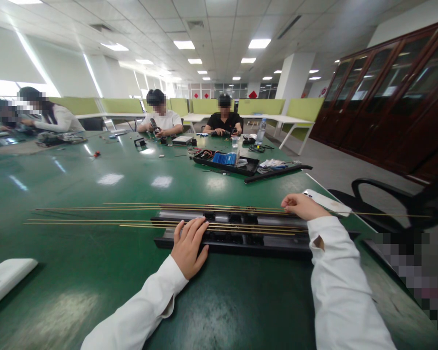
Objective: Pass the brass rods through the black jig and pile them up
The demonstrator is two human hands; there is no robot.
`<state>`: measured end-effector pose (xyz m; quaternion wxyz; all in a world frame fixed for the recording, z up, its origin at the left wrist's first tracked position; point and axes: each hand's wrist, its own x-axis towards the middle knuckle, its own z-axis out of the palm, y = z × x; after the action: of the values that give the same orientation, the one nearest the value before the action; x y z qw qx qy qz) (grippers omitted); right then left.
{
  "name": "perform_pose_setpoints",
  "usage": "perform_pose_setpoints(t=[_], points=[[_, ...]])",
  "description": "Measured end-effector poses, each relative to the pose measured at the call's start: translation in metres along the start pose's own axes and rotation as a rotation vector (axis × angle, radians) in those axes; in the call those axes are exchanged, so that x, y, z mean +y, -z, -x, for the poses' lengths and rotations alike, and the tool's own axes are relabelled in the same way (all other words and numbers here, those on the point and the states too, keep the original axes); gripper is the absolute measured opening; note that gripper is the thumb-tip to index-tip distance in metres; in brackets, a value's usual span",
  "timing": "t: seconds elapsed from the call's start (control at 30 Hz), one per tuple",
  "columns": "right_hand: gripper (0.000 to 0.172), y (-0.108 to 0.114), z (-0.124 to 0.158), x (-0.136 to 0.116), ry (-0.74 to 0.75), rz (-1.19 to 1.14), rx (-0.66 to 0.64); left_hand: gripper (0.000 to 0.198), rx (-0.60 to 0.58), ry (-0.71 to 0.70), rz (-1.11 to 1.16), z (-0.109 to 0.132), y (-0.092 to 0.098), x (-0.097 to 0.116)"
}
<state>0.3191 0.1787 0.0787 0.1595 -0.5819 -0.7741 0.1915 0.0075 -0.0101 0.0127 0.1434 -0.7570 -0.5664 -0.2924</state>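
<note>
Several long, thin gold-coloured rods (76,222) lie lengthwise across a black channel-shaped tray (237,249), sticking out past its left end. My left hand (190,245) rests over the tray's left part, fingers stretched out flat on the nearer rods and thumb by the front edge. At the tray's far right, my right hand (304,206) is closed in a pinch on a thin rod (390,214), which runs out to the right beyond the table edge. Its fingertips partly hide the grip. Just behind that hand lies a white phone (326,201).
A black tray with a blue finned block (225,159) stands farther back, beside a black strip (277,173) and a bottle (261,132). A white object (7,277) lies at left. An office chair (383,199) stands at right. Several people sit across the green table (76,184).
</note>
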Motion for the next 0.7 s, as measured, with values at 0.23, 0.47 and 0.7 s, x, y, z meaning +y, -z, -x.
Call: perform_pose_setpoints(t=[0.23, 0.47, 0.7], points=[[0.010, 0.003, 0.000, 0.011, -0.050, 0.038, 0.004, 0.046, -0.009, 0.004, 0.007, -0.001, 0.000, -0.001], [0.009, 0.005, 0.002, 0.006, -0.072, 0.119, 0.032, 0.046, -0.014, 0.009, -0.002, 0.000, 0.001, 0.000], [0.011, 0.002, 0.008, -0.026, 0.038, 0.140, 0.074, 0.046, -0.012, 0.011, -0.004, 0.000, -0.001, 0.001]])
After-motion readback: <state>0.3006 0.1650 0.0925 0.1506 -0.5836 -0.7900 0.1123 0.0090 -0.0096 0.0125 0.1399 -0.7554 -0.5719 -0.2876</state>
